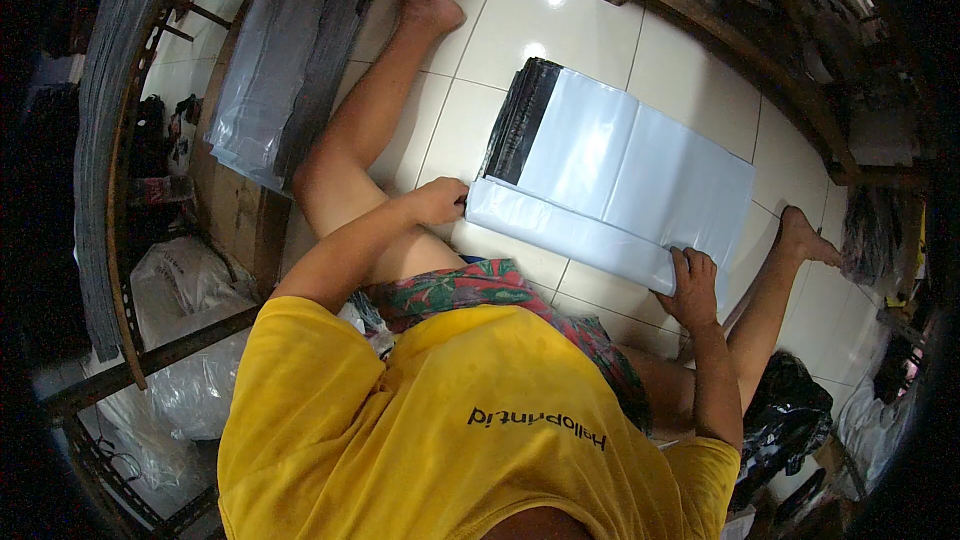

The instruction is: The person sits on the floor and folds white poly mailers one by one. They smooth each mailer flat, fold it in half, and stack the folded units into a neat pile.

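A stack of pale blue-white plastic mailing bags (640, 150) lies on the tiled floor between my spread legs. Along its left end runs a black, wrinkled edge. The near side is folded over into a thick flap, and both hands are at that flap. My left hand (440, 200) is closed at the flap's left corner, its fingertips partly hidden. At the right end, my right hand (692, 285) curls its fingers over the fold, with the thumb on the near side.
Another stack of grey-white plastic bags (265, 80) rests on a cardboard box (245, 225) beyond my left leg. A metal rack (150, 360) stands at the left, with clear plastic wrapping (190, 340) near it. Wooden furniture (740, 50) borders the far right; a black plastic bag (785, 410) lies at the lower right.
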The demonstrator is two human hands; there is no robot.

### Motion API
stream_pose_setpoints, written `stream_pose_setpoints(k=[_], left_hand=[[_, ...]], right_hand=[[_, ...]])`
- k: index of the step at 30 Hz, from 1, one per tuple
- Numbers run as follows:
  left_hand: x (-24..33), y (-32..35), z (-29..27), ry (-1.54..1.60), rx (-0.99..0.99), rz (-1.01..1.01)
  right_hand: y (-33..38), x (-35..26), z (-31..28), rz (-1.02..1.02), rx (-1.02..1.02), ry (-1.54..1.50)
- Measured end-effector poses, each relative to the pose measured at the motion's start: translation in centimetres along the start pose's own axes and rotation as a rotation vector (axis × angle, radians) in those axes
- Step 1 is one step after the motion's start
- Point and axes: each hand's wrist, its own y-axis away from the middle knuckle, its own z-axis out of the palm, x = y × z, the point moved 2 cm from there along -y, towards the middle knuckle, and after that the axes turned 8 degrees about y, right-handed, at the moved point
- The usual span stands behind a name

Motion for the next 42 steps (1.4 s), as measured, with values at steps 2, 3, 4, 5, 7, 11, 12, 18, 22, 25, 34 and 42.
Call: stream_pose_setpoints(k=[2, 3, 4, 5, 7, 11, 12, 18, 22, 25, 34, 42], left_hand=[[-0.3, 0.1, 0.3, -0.018, 0.048, 0.038], [0.0, 0.2, 0.2, -0.027, 0.072, 0.059], [1.1, 0.3, -0.5, 0.138, 0.027, -0.068], [3.0, 0.7, -1.8, 0.301, -0.020, -0.194], [3.2, 1.4, -2.0, 0.569, -0.054, -0.285], [1.1, 1.4, -1.5, 0.871, -0.053, -0.199], [1.2, 1.5, -1.6, 0.897, -0.054, -0.205], [2.1, 1.2, -1.0, 0.532, 0.069, -0.032], [2.1, 1.3, -1.1, 0.400, 0.146, -0.147], [2.8, 1.2, -1.7, 0.261, 0.172, -0.077], [1.6, 1.0, -1.0, 0.945, 0.086, -0.170], [2.3, 0.7, -1.2, 0.427, 0.132, -0.179]], right_hand=[[-0.1, 0.0, 0.0, -0.004, 0.004, -0.001], [0.0, 0.0, 0.0, -0.006, 0.005, 0.002], [0.0, 0.0, 0.0, -0.005, 0.006, 0.006], [0.1, 0.0, 0.0, 0.001, 0.017, 0.000], [0.0, -0.1, 0.0, -0.005, 0.037, -0.017], [0.0, -0.1, -0.1, 0.018, -0.012, -0.021], [0.1, -0.1, -0.1, 0.021, -0.013, -0.031], [0.2, 0.0, -0.2, 0.038, -0.068, -0.016], [0.2, 0.1, 0.2, 0.041, -0.068, -0.020], [0.2, 0.1, 0.1, 0.036, -0.079, -0.002], [0.2, -0.4, -0.4, 0.033, -0.016, -0.017], [0.1, -0.4, -0.5, 0.018, -0.034, -0.007]])
